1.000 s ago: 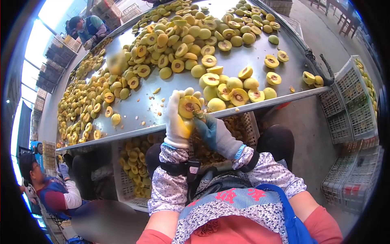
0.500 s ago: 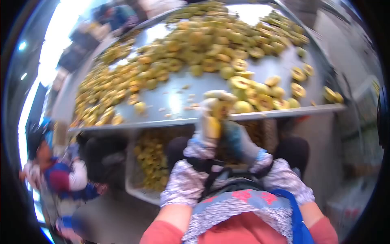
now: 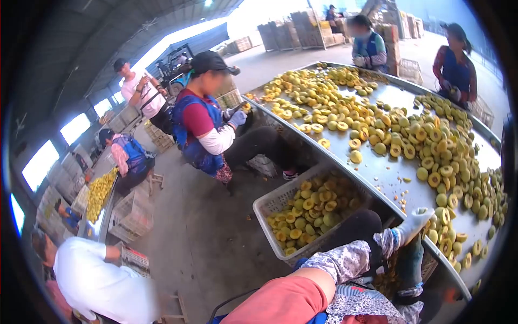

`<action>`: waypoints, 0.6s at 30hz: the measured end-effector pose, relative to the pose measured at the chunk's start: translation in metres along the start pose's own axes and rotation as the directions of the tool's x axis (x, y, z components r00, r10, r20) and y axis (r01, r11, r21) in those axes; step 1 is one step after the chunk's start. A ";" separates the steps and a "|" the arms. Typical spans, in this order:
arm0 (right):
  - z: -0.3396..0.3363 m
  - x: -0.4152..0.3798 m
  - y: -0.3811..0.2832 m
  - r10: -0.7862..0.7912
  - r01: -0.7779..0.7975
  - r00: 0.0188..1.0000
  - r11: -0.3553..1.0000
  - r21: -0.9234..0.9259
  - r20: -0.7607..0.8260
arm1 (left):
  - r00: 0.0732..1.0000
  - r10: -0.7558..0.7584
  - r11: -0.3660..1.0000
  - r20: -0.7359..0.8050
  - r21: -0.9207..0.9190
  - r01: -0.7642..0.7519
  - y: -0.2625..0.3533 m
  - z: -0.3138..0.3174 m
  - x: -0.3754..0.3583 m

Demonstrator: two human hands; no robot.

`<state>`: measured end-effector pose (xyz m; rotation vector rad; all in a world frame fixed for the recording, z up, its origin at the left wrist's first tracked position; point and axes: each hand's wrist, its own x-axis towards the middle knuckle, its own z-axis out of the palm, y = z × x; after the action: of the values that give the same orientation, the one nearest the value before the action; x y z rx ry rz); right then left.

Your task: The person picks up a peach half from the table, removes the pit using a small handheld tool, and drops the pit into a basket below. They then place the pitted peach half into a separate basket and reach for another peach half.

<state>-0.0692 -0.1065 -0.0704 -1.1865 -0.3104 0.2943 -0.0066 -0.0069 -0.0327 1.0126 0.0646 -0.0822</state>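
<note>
My left hand (image 3: 412, 225), in a pale glove, is at the near rim of the metal table (image 3: 377, 171). Its fingers curl round a halved fruit, mostly hidden by the glove. Just below the rim is my right hand (image 3: 410, 265) in a dark bluish glove, close under the left; its fingers do not show clearly. Halved yellow-green fruits (image 3: 445, 217) with hollow centres lie on the table just past my left hand. Small brown bits, perhaps pits (image 3: 400, 198), are scattered beside them.
A white plastic crate (image 3: 263, 209) of fruit halves stands on the floor left of my knee. A gloved co-worker (image 3: 202, 119) sits along the same table edge. Two people are across the table. At left, people work round another table (image 3: 102, 216); stacked crates (image 3: 134, 215) stand nearby.
The view has swung left, bringing in more of the hall and co-workers, so the table and my hands sit further right. My left hand still stays at the rim.
</note>
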 end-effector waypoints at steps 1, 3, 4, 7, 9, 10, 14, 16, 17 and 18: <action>-0.008 -0.007 0.003 0.034 -0.037 0.998 0.995 -0.089 -0.046 | 1.000 0.004 0.998 -0.017 -0.063 -0.005 -0.005 0.002 0.000; -0.016 -0.013 0.011 0.049 -0.065 0.995 0.981 -0.182 -0.090 | 0.999 0.022 0.997 0.027 -0.078 -0.019 0.001 0.004 -0.008; -0.017 -0.013 0.019 -0.094 0.075 0.994 0.963 -0.260 -0.059 | 0.999 0.033 0.999 -0.002 -0.040 -0.033 0.006 0.008 -0.013; -0.011 -0.021 0.009 -0.359 0.343 0.933 0.852 -0.395 0.035 | 0.986 0.081 0.976 0.146 0.188 -0.108 0.009 0.002 -0.017; 0.009 -0.039 -0.044 0.487 -0.470 0.873 0.843 0.262 -0.001 | 0.975 0.034 0.987 0.220 0.148 -0.068 0.023 0.003 -0.031; 0.000 -0.040 -0.042 0.484 -0.466 0.875 0.845 0.263 -0.004 | 0.956 -0.012 0.993 0.292 0.112 -0.022 0.028 0.004 -0.036; -0.002 -0.053 -0.060 0.496 -0.651 0.754 0.648 0.396 0.430 | 0.921 0.014 0.989 0.390 0.131 -0.070 0.032 0.011 -0.041; -0.006 -0.054 -0.048 0.533 -0.617 0.786 0.706 0.348 0.314 | 0.915 0.046 0.972 0.401 0.192 -0.133 0.033 0.012 -0.046; -0.026 -0.044 -0.010 0.448 -0.489 0.872 0.805 0.337 0.197 | 0.920 0.037 0.980 0.391 0.164 -0.110 0.029 0.011 -0.045; -0.020 -0.042 -0.004 0.344 -0.352 0.935 0.885 0.306 0.080 | 0.924 0.028 0.987 0.381 0.137 -0.086 0.026 0.010 -0.045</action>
<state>-0.0998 -0.1414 -0.0770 -0.9154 -0.0607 0.6496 -0.0489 0.0000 -0.0013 1.1343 -0.3299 -0.2313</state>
